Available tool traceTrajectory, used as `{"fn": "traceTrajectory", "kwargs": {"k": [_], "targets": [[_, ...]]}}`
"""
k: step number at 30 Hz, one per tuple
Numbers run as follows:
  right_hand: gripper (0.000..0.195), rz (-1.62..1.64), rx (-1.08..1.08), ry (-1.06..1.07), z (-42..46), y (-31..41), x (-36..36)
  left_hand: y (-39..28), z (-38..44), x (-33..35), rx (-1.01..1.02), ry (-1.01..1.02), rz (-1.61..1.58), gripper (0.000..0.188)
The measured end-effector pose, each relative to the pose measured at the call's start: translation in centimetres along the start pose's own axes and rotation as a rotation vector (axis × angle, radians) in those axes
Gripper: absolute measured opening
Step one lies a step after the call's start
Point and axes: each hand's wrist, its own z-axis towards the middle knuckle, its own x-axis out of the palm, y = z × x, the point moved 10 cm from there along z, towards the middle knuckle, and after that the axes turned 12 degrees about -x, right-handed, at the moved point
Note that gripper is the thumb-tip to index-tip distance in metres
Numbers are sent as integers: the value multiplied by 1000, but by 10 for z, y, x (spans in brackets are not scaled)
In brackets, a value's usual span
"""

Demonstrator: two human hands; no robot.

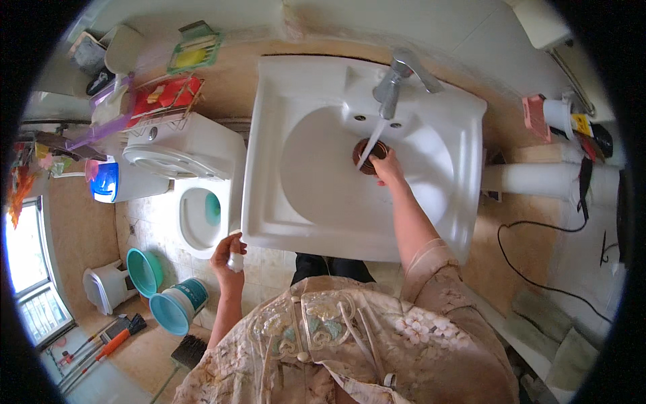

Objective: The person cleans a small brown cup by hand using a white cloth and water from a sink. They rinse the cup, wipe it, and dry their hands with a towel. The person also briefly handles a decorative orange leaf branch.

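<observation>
Water runs from the chrome faucet (391,93) into a round reddish-brown vessel (364,157) in the white washbasin (323,235). My right hand (387,166) grips the vessel by its right side, with the fingers partly over the rim. Beyond the basin's front left corner, my left hand (229,252) is closed around a small white object (235,261), whose kind I cannot tell.
A white toilet (189,217) with its lid raised stands left of the basin. Farther left are a green basin (145,272), a light blue bucket (171,312) and brushes. At the right, a black cord (522,272) hangs along the wall.
</observation>
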Motion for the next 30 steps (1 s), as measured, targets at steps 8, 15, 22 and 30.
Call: {"fn": "traceTrajectory", "kwargs": {"k": [8, 15, 22, 30], "targets": [[38, 194, 117, 191, -30, 29, -4, 5, -2, -3, -20, -38, -33, 18], [37, 256, 168, 188, -36, 33, -10, -7, -3, 0, 4, -9, -119, 17], [38, 254, 152, 150, -38, 50, -31, -3, -7, -3, 29, -12, -83, 16], [38, 278, 106, 135, -32, 65, -41, -18, -9, 0, 52, 1, -148, 18]]}}
